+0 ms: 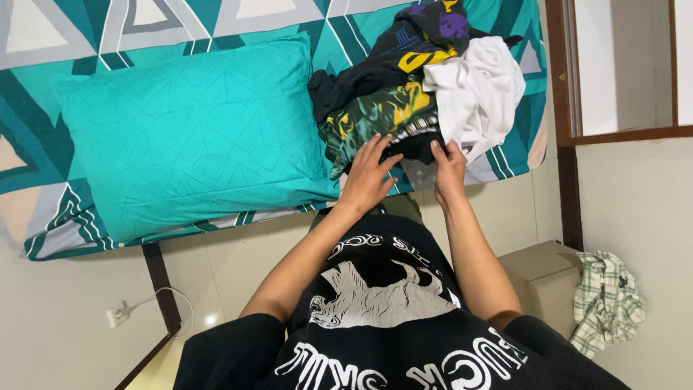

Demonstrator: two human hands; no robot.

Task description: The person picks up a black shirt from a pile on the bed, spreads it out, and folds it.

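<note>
Both hands on the crumpled black printed cotton shirt [393,126] atop the bed-edge clothes pile beside the teal quilted pillow [191,133]: left hand [367,177] flat, fingers spread, right hand [449,172] pinching its hem, likely picking-up step, next needs a lift clear of the white cotton shirt [480,94].

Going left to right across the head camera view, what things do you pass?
Wall socket with white cable → teal pillow → left hand → right hand → white garment → cardboard box → green checked cloth.
</note>
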